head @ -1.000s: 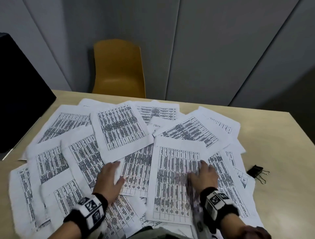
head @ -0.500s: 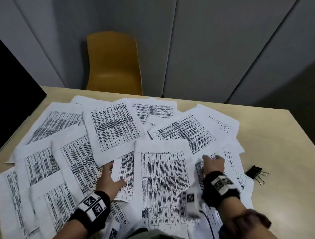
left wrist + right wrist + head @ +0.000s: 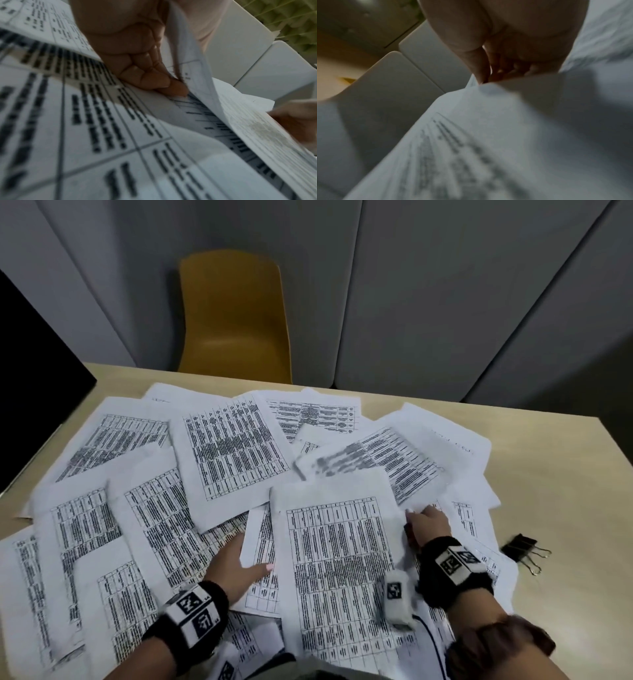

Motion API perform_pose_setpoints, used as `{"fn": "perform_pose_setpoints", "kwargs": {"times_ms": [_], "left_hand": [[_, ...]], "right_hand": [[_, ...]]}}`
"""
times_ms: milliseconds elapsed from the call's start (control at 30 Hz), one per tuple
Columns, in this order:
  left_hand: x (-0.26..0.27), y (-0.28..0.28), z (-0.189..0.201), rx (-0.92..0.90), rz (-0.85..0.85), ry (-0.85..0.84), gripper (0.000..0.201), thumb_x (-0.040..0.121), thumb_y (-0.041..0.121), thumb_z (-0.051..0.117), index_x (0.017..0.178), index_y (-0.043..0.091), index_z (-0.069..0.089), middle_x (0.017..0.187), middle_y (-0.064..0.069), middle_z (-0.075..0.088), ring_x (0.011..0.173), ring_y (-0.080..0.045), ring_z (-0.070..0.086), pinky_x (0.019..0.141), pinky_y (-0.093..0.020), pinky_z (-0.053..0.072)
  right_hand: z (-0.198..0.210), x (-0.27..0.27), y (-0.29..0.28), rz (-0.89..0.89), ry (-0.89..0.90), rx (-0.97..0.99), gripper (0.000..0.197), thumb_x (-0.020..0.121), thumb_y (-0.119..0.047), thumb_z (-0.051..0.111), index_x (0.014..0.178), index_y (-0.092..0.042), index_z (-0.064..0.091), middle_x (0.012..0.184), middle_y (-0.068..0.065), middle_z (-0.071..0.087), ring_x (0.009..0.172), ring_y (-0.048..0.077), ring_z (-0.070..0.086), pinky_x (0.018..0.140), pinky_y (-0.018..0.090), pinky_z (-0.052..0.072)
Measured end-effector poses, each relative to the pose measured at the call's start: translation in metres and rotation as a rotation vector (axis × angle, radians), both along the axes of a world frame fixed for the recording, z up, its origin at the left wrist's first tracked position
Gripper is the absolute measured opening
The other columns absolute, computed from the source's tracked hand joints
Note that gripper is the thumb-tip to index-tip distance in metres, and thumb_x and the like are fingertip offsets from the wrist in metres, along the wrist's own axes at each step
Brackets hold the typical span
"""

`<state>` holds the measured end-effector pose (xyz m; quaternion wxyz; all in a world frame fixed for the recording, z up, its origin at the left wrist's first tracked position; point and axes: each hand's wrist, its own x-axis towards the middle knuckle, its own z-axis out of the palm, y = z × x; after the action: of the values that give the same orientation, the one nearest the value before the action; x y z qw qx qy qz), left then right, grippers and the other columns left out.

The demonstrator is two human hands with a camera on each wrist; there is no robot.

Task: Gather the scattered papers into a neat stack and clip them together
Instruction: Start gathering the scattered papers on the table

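- My left hand [image 3: 236, 566] slides straight fingers [image 3: 154, 75] under a printed white paper sheet [image 3: 342, 570].
- My right hand [image 3: 428, 522] pinches another white printed sheet [image 3: 394, 463], fingers [image 3: 479, 65] together.

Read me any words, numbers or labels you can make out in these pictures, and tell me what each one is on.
None can be read.
Scattered papers: printed tables, text too small and blurred.
Wrist views: sheet print is smeared by blur.
Left wristband and right wristband: black-and-white square code markers, no words.
Binder clip: no marking visible.
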<state>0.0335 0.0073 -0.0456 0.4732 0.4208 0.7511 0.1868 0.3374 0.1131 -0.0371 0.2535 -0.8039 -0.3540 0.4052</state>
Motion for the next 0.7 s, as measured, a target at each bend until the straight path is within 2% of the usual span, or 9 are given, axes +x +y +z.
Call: {"fn": "perform_pose_setpoints", "kwargs": {"times_ms": [100,167,200,267,333,400,500,600,700], "left_hand": [[0.000,0.000,0.010,0.031,0.011,-0.040,0.049,0.087,0.019,0.061,0.133,0.014,0.045,0.126,-0.003,0.059,0.104,-0.019,0.056,0.095,-0.033,0.044],[0.003,-0.002,0.016,0.057,0.094,-0.115,0.046,0.095,0.024,0.049,0.138,0.012,0.040,0.132,0.001,0.051,0.115,-0.020,0.049,0.102,-0.034,0.035],[0.007,-0.002,0.021,0.050,0.141,-0.153,0.047,0.097,0.029,0.043,0.140,0.013,0.036,0.139,-0.003,0.046,0.124,-0.022,0.044,0.105,-0.037,0.032],[0.011,-0.002,0.024,0.045,0.178,-0.181,0.045,0.098,0.036,0.037,0.138,0.018,0.038,0.140,-0.004,0.044,0.129,-0.025,0.041,0.105,-0.039,0.033],[0.011,0.000,0.022,0.038,0.127,-0.127,0.026,0.096,0.039,0.038,0.109,0.022,0.053,0.108,0.000,0.054,0.099,-0.018,0.051,0.083,-0.032,0.039],[0.004,0.003,0.020,0.082,0.128,0.005,0.027,0.093,0.036,0.047,0.085,0.012,0.056,0.088,-0.002,0.056,0.075,-0.016,0.049,0.068,-0.025,0.037],[-0.020,0.014,0.024,0.207,0.250,0.242,0.015,0.088,0.024,0.058,0.092,0.010,0.058,0.092,-0.005,0.062,0.079,-0.022,0.058,0.061,-0.025,0.042],[-0.048,0.036,0.029,0.227,0.397,0.327,0.046,0.083,0.028,0.065,0.121,0.011,0.046,0.118,-0.016,0.056,0.103,-0.034,0.055,0.080,-0.040,0.049],[-0.066,0.056,0.024,0.004,0.413,0.421,0.080,0.081,0.040,0.063,0.142,0.015,0.020,0.143,-0.023,0.031,0.129,-0.043,0.035,0.105,-0.053,0.033]], "right_hand": [[-0.001,0.020,-0.022,0.183,-0.062,-0.024,0.037,0.090,-0.002,0.049,0.057,-0.014,0.039,0.079,0.012,0.050,0.082,0.021,0.044,0.059,0.030,0.020],[-0.006,0.029,-0.037,0.225,0.013,-0.044,0.030,0.093,-0.007,0.046,0.066,-0.015,0.056,0.086,0.013,0.058,0.089,0.023,0.050,0.062,0.029,0.032],[-0.005,0.029,-0.044,0.197,0.093,-0.051,0.024,0.095,-0.016,0.046,0.082,-0.018,0.065,0.096,0.014,0.062,0.096,0.024,0.053,0.074,0.029,0.042],[0.001,0.021,-0.057,0.151,0.268,-0.077,0.032,0.095,-0.038,0.043,0.111,-0.016,0.059,0.114,0.009,0.060,0.106,0.023,0.052,0.098,0.041,0.044],[0.009,0.004,-0.067,0.197,0.360,-0.042,0.043,0.084,-0.048,0.057,0.107,-0.012,0.051,0.102,0.003,0.059,0.095,0.022,0.056,0.085,0.033,0.050],[0.010,-0.012,-0.076,0.230,0.316,0.033,0.039,0.074,-0.031,0.074,0.101,-0.008,0.056,0.090,0.008,0.066,0.076,0.021,0.062,0.061,0.025,0.051],[0.005,-0.022,-0.082,0.200,0.232,0.070,0.013,0.081,-0.010,0.068,0.090,-0.004,0.061,0.071,0.009,0.061,0.059,0.020,0.054,0.047,0.023,0.043],[-0.001,-0.021,-0.082,0.199,0.196,0.094,0.013,0.083,-0.009,0.067,0.073,-0.006,0.058,0.060,0.006,0.053,0.051,0.017,0.047,0.038,0.017,0.039],[-0.006,-0.020,-0.081,0.205,0.164,0.086,0.020,0.083,-0.013,0.067,0.067,-0.005,0.056,0.056,0.007,0.050,0.047,0.017,0.044,0.038,0.020,0.038]]}}
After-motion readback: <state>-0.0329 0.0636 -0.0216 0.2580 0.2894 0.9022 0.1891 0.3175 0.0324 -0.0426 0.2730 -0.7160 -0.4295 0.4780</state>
